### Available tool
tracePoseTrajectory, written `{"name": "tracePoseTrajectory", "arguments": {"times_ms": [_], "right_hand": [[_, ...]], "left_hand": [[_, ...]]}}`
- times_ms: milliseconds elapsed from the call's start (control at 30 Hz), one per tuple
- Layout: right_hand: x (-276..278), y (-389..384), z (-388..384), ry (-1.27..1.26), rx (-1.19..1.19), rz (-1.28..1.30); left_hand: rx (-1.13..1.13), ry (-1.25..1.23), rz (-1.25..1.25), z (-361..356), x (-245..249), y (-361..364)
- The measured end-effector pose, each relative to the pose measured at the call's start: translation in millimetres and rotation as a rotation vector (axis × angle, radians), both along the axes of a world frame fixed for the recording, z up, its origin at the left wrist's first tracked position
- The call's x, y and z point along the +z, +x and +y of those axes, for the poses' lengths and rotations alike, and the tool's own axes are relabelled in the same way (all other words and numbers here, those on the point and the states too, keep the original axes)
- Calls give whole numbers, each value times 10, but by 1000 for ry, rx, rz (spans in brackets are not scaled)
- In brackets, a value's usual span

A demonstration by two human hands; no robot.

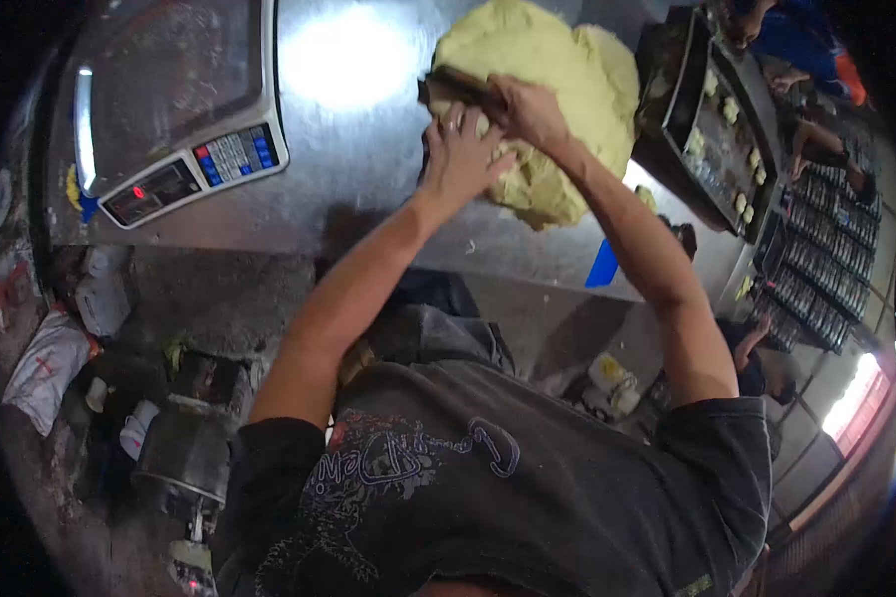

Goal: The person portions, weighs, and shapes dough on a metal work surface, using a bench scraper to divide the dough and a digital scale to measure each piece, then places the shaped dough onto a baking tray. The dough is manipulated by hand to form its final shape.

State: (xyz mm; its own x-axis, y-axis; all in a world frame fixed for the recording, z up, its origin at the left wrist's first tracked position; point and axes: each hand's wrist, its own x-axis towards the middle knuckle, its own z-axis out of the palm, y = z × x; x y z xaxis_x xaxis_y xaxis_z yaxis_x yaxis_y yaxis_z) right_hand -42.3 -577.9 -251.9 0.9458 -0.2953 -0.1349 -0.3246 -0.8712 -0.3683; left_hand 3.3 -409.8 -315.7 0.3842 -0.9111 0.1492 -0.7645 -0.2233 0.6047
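A large mound of pale yellow dough [543, 60] lies at the far side of the metal table [358, 189]. My right hand [533, 111] is closed around a dark, flat dough cutter [460, 86], held against the mound's left edge. Just below the cutter, my left hand [463, 154] grips a portion of dough with its fingers bent over it. The two hands are close together, and the fingers hide part of this dough and the cutter's lower edge.
A digital scale [184, 164] stands on the left. On the right, a dark tray [712, 139] holds several small dough pieces. A blue flat object [601, 265] lies at the near table edge. Other people [806, 45] and racks of filled trays [821, 249] are further right.
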Motion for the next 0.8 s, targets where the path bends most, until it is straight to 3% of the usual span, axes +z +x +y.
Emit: {"name": "tracePoseTrajectory", "arguments": {"times_ms": [100,167,233,267,333,433,467,500,567,600,633,667,700,733,767,800], "right_hand": [[-143,78,-99,-12,38,57],[-49,180,-149,-45,114,-11],[152,393,-170,2,-18,365],[122,390,-224,243,71,120],[116,376,-200,305,157,101],[56,375,38,343,352,85],[278,442,216,106,378,413],[-312,278,222,97,448,164],[-11,103,702,90,456,242],[129,-17,868,94,486,190],[188,-90,1022,42,412,285],[-88,-261,1041,12,390,153],[86,-435,1078,34,348,86],[158,-585,1053,78,186,-22],[188,-731,1030,126,31,-128],[243,-868,993,565,-210,-365]], "left_hand": [[0,31,-53,-27,-3,123],[18,-73,-24,-48,6,150],[40,-65,1,-28,91,36],[36,-51,-1,40,158,-55],[33,19,13,221,301,-265],[23,165,242,640,521,-657],[16,57,286,824,497,-809],[3,-51,329,1012,500,-917],[-40,31,291,1373,806,-1041],[-32,141,622,1511,965,-1011],[-27,254,952,1617,1095,-956],[21,258,1006,1697,1144,-931],[64,259,1059,1723,1119,-899],[79,46,707,1701,1039,-866],[51,-13,570,1622,861,-737],[68,25,446,1480,808,-622]]}}
